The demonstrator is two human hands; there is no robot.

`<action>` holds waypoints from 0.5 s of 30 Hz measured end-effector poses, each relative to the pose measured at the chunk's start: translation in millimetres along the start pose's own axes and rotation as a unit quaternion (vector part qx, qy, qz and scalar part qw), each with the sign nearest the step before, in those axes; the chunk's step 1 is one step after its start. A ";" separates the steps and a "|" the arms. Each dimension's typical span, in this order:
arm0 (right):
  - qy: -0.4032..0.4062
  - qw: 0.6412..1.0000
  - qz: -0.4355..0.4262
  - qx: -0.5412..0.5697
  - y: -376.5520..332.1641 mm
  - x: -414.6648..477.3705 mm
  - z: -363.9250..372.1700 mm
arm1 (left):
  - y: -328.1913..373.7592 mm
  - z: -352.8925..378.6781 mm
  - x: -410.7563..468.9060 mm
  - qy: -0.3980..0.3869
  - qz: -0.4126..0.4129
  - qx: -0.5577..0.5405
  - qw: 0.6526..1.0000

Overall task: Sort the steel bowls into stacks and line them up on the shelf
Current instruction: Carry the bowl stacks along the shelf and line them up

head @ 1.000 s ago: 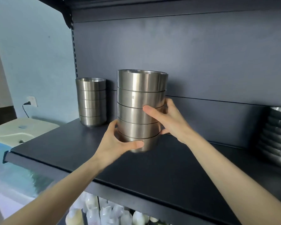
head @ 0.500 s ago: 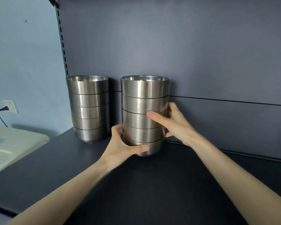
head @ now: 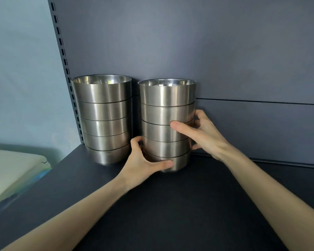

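Steel held stack [head: 163, 109] has moved closer beside the shelved stack [head: 103, 109].

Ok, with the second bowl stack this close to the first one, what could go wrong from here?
1. The left hand has fingers in the narrow gap between the held stack and the standing stack; closing the gap further could pinch them or knock the standing stack.
2. The right hand grips at mid-height and the left hand near the base, so the top two bowls are unheld; a tilt might slide them off.
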State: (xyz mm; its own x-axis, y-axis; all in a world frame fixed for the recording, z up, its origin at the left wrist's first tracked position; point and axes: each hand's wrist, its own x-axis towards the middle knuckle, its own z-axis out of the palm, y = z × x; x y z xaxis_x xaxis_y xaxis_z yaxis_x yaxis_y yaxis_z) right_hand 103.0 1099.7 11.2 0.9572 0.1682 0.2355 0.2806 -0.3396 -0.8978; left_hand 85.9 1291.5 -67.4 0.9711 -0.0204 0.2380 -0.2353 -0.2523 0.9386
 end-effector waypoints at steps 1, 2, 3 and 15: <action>0.005 1.000 0.004 -0.002 -1.1 -0.4 1.7 | -2.3 -0.9 0.9 -0.001 0.002 -0.004 1.000; 0.009 1.000 0.009 -0.002 -1.7 -1.2 3.4 | -3.6 -1.6 1.1 -0.002 0.005 -0.009 1.000; 0.014 1.000 0.012 0.002 -1.3 -2.2 4.9 | -4.5 -2.1 0.9 -0.004 0.009 -0.011 1.000; -0.023 0.999 0.023 0.017 -0.4 -14.8 16.3 | -6.9 -17.8 -10.4 0.005 0.045 0.073 0.996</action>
State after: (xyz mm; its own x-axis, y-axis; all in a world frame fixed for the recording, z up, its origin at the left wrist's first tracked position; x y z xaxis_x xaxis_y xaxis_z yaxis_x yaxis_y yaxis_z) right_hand 87.6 1112.4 2.0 0.9644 0.1956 0.1779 0.2338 -0.3166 -0.9193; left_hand 76.7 1310.7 -71.9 0.9456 -0.0399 0.3229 -0.3125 -0.3875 0.8673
